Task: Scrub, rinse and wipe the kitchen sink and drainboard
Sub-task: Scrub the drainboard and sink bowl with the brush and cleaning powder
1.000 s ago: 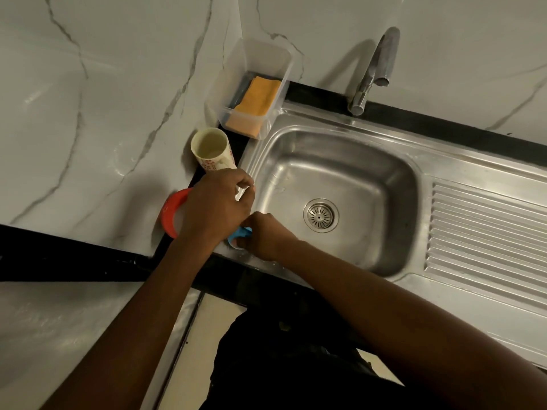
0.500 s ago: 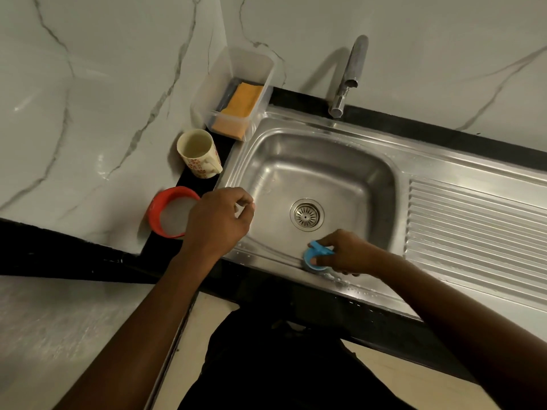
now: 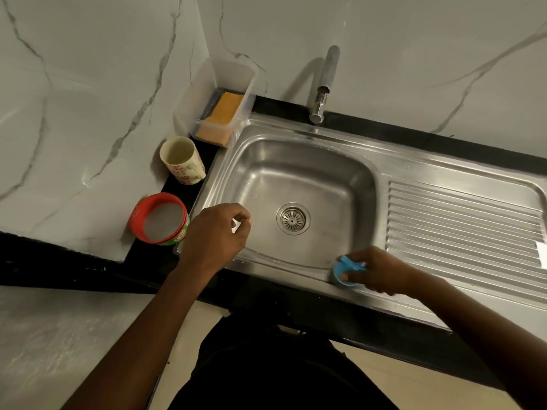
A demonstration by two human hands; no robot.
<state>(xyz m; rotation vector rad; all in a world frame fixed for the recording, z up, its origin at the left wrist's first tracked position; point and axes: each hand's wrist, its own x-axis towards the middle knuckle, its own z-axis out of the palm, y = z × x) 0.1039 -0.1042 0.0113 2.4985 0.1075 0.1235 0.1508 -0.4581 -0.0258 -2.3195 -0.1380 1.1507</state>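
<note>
Sink [image 3: 296, 179] and ribbed drainboard [image 3: 461, 223] form one stainless steel unit set in a black counter [image 3: 414, 134]. The drain strainer [image 3: 293, 218] sits in the middle of the basin floor and the faucet [image 3: 324, 84] stands at the back rim. The right hand [image 3: 379, 270] curls round a blue scrubber [image 3: 344, 273] and holds it against the sink's front rim, at the basin's front right corner. The left hand [image 3: 214, 235] hovers over the basin's front left corner, thumb and fingertips pinching a small white piece [image 3: 235, 226] too small to identify. Along the sink's left edge, from back to front, stand three containers. A clear plastic box [image 3: 204, 90] holds an orange sponge [image 3: 226, 109] lying flat, a cream mug [image 3: 185, 165] with red print stands upright, and an open red tub [image 3: 137, 214] is filled with pale grey contents.
</note>
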